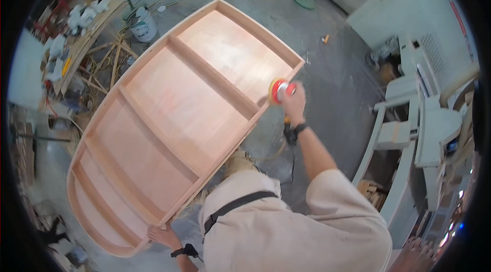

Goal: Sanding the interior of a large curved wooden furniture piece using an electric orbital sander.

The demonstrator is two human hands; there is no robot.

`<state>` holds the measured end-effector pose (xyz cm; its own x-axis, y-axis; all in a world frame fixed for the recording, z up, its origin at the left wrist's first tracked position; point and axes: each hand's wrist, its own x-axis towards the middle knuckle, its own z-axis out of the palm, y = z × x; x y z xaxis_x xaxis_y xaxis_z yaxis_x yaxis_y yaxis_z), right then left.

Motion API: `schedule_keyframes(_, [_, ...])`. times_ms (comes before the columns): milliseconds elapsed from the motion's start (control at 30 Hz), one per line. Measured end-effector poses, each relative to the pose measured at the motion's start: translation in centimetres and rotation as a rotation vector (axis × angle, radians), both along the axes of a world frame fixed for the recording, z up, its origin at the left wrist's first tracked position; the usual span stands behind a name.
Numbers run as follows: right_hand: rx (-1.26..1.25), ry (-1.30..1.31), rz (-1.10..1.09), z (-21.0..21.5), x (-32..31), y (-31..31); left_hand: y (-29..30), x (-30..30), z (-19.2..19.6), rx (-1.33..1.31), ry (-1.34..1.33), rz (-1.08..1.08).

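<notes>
A large wooden frame [204, 70] with one curved end and several cross ribs over a pale panel stretches diagonally before me. My right hand [295, 104] is closed round a red and white round sander [280, 91] with a yellowish pad. The sander is tilted, its pad against the near edge of the frame towards the right end. A hose or cord hangs below that wrist. My left hand [162, 235] grips the frame's near edge close to the curved end, its fingers over the rim. Each wrist wears a dark strap.
On the left stand a cluttered workbench [94, 34] and a white bucket [143, 26], with wooden sticks and cords on the floor. White shelving [396, 136] holding wood pieces lines the right side. A yellow-orange object [326, 39] lies on the grey floor [340, 75].
</notes>
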<state>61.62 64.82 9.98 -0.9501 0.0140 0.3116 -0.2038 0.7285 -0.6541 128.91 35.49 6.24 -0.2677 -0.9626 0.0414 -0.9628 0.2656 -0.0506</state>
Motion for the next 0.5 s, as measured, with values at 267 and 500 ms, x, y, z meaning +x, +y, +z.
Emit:
schedule_keyframes(267, [0.311, -0.236, -0.061, 4.1, -18.3, 6.2, 0.2, -2.6, 1.8, 0.228, -0.139, 0.21])
schedule_keyframes(500, [0.814, -0.285, 0.854, 7.6, -19.1, -0.2, -1.7, -4.7, 2.6, 0.333, -0.11, 0.34])
